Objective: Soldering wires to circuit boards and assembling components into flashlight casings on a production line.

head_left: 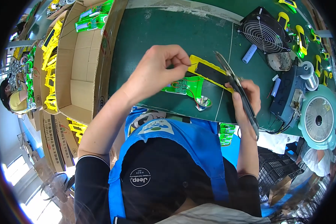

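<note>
My left hand [162, 65] is closed in a pinch on a thin dark wire at the left end of a yellow plastic frame [196, 59] with a dark panel set in it. Curled around a long, slim tool with black handles and a metal tip [238, 84], my right hand [248, 97] also steadies the frame's right end. Whether the tool is tweezers or pliers, I cannot tell. Below the frame lies a green plastic housing [196, 84] with a circuit board [180, 86] and red wires. Beside it rests a silver reflector cup [203, 103].
An open cardboard box [81, 74] holding green housings [91, 22] stands at left, beside stacked yellow frames [50, 82]. At right are a black fan [265, 33], a blue cylindrical cell [249, 53], a blue box-shaped device [287, 97], a solder spool [308, 72] and a pale green fan [319, 117].
</note>
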Motion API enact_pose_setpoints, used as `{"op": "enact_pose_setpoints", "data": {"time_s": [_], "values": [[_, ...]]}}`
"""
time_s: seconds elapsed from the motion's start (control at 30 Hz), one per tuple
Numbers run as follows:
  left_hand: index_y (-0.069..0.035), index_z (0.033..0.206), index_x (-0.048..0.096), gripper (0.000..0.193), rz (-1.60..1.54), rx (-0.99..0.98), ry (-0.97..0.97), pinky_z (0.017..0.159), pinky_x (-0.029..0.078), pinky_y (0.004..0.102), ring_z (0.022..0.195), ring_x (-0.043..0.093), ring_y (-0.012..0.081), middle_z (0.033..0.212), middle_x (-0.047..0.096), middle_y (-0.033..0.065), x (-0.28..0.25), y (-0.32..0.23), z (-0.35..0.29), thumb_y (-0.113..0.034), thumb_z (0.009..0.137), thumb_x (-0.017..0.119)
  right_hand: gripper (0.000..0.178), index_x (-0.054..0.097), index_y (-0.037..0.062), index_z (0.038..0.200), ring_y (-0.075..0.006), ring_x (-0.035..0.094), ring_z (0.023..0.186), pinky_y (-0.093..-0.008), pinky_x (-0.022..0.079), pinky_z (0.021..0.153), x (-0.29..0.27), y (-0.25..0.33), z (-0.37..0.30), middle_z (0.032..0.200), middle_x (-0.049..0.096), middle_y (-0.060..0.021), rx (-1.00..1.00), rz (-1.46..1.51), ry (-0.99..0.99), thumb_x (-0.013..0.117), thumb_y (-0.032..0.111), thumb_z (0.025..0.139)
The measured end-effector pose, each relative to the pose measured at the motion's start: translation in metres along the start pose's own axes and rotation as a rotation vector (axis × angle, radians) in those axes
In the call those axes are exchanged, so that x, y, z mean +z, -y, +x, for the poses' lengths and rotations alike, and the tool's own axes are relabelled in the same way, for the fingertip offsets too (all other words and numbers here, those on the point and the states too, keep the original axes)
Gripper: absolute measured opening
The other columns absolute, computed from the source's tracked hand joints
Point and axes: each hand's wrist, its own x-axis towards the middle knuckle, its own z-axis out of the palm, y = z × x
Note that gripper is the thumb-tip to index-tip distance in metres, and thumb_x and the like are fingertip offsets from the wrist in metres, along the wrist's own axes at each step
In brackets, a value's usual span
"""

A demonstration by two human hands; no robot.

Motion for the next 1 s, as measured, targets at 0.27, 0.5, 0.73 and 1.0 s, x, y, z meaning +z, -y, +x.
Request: {"op": "enact_pose_setpoints", "data": {"time_s": [0.27,0.5,0.73,1.0], "values": [[-0.007,0.079,0.062,0.003,0.837,0.387,0.114,0.072,0.039,0.0319,0.079,0.049,0.0178,0.075,0.050,0.0025,-0.002,0.005,0.034,-0.009,0.080,0.064,0.021,0.052,-0.0024,0.100,-0.0144,0.061,0.068,-0.0262,0.051,0.064,-0.010,0.014,0.010,0.079,0.062,-0.0117,0.432,0.465,-0.097,0.061,0.013,0.088],[-0.011,0.069,0.066,0.013,1.245,0.524,0.341,0.076,0.035,0.0330,0.087,0.050,0.0170,0.078,0.053,0.0020,0.002,0.002,0.056,-0.016,0.080,0.061,0.021,0.054,-0.0029,0.097,-0.0123,0.059,0.060,-0.0224,0.047,0.055,-0.006,0.012,0.018,0.074,0.062,-0.0107,0.617,0.387,-0.043,0.062,0.015,0.088],[-0.010,0.068,0.067,0.013,1.205,0.542,0.349,0.075,0.035,0.0327,0.083,0.052,0.0162,0.075,0.054,0.0019,0.002,0.004,0.060,-0.016,0.078,0.060,0.019,0.055,-0.0033,0.096,-0.0121,0.061,0.062,-0.0218,0.047,0.055,-0.005,0.014,0.023,0.073,0.061,-0.0094,0.639,0.324,0.007,0.062,0.012,0.088],[-0.010,0.068,0.067,0.011,1.248,0.557,0.349,0.076,0.036,0.0318,0.084,0.054,0.0154,0.075,0.054,0.0019,0.003,0.005,0.060,-0.013,0.075,0.058,0.026,0.054,-0.0011,0.098,-0.0090,0.055,0.054,-0.0189,0.042,0.050,-0.001,0.013,0.023,0.070,0.063,-0.0101,0.618,0.228,0.032,0.063,0.020,0.086]]}}
